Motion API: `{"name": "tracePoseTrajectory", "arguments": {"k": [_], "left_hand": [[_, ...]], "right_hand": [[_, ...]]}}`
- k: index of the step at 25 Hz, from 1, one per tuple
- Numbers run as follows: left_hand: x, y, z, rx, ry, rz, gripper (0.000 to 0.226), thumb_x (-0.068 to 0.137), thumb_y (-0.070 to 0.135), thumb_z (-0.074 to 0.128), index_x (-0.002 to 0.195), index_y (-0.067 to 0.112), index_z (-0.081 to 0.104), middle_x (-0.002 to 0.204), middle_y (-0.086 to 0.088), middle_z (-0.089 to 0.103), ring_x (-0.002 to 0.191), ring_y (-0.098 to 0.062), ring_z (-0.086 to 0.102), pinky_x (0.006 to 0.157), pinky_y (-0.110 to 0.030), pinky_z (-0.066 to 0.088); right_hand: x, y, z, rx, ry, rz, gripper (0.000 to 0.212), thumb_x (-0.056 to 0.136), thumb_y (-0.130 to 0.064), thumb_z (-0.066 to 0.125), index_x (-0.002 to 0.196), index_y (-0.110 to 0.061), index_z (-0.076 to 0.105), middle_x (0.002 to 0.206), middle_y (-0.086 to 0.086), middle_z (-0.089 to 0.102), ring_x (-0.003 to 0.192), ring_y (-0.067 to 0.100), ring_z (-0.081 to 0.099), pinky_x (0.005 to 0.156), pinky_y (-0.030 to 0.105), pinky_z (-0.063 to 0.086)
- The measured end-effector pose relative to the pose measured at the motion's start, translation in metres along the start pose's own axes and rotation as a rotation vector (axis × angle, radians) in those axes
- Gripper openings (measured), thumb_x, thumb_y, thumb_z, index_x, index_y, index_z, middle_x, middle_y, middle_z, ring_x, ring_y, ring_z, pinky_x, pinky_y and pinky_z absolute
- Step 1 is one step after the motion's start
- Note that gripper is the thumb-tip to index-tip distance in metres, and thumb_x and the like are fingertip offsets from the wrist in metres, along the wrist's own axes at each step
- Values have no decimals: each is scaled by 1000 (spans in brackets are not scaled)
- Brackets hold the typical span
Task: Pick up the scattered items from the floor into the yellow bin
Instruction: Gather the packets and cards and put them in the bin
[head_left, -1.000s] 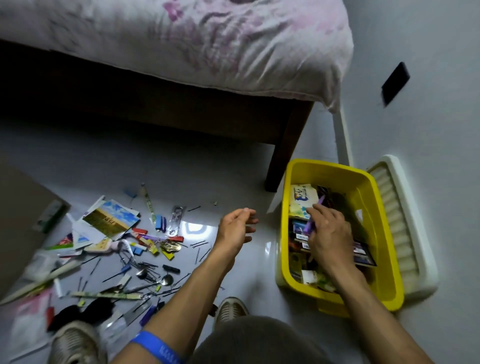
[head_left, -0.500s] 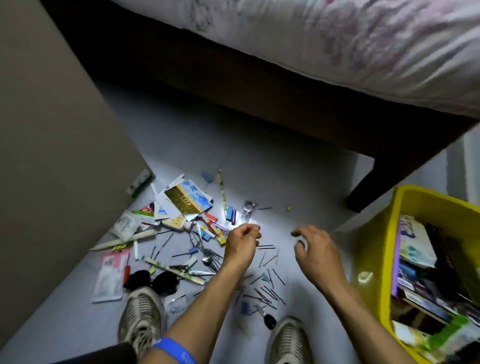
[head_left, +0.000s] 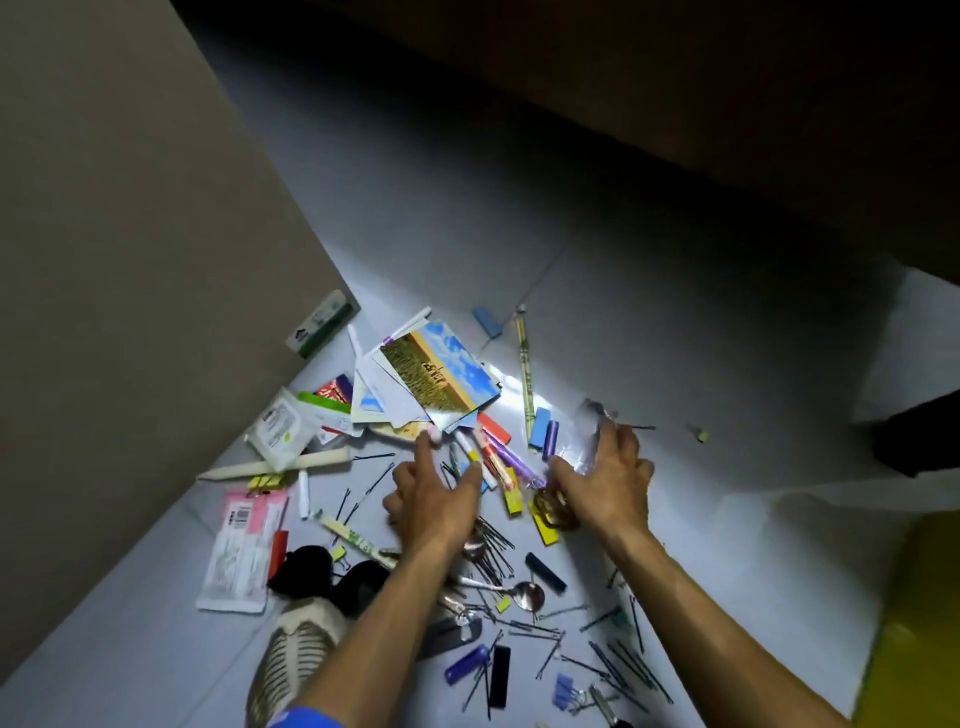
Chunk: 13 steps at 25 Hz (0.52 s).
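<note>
Scattered items cover the white floor: a landscape postcard on a stack of cards, pens and markers, a spoon, several black hairpins and a purple lighter. My left hand hovers over the pens with its fingers spread, the index fingertip near the card stack. My right hand curls around a clear plastic packet to the right of the pile. Only a blurred corner of the yellow bin shows at the lower right.
A brown panel rises along the left. The dark bed frame spans the top, with its leg at the right. My shoe stands at the bottom beside a black cloth. A white packet lies at the left.
The view has swung left and down, away from the bin. Both hands moved forward into the pile; my right hand came off the bin side and closed around the clear packet.
</note>
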<state>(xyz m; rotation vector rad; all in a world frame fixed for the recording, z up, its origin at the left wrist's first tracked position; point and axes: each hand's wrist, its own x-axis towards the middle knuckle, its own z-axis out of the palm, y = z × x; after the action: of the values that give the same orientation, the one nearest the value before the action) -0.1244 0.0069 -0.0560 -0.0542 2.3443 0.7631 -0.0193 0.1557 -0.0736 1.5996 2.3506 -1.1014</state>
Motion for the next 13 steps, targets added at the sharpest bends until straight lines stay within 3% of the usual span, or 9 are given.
{"name": "tracePoseTrajectory", "arguments": {"k": [4, 6, 9, 11, 13], "left_hand": [[9, 21, 36, -56, -62, 72, 65, 94, 59, 40, 151, 47, 12, 159, 4, 18, 142, -30, 21, 116, -45, 15], [7, 29, 49, -125, -102, 90, 54, 98, 53, 35, 150, 45, 22, 158, 2, 25, 144, -24, 23, 116, -41, 13], [3, 27, 56, -320, -148, 74, 41, 101, 46, 35, 140, 41, 43, 143, 1, 46, 134, -22, 39, 115, -39, 25], [-4, 23, 56, -522, -158, 59, 36, 103, 37, 39, 136, 32, 51, 135, 0, 54, 125, -18, 52, 109, -39, 39], [-15, 20, 54, -611, -164, 62, 32, 104, 30, 40, 132, 25, 55, 129, -2, 59, 116, -13, 59, 99, -29, 47]], "right_hand": [[-13, -22, 41, 26, -76, -184, 58, 95, -56, 37, 149, -41, 21, 158, -8, 18, 130, 27, 33, 106, 44, 37], [-19, -27, 46, 290, -118, -216, 44, 102, -41, 40, 145, -41, 32, 149, -10, 32, 126, 19, 44, 106, 38, 41], [-27, -31, 50, 699, -173, -114, 32, 102, -20, 48, 130, -34, 54, 130, -16, 51, 120, 6, 54, 105, 30, 44], [-34, -31, 54, 862, -199, -27, 30, 101, -13, 49, 125, -28, 59, 125, -9, 62, 117, 9, 59, 100, 28, 47], [-41, -28, 53, 1009, -187, 37, 27, 100, -9, 49, 115, -27, 63, 115, -5, 70, 110, 12, 65, 87, 20, 51]]}}
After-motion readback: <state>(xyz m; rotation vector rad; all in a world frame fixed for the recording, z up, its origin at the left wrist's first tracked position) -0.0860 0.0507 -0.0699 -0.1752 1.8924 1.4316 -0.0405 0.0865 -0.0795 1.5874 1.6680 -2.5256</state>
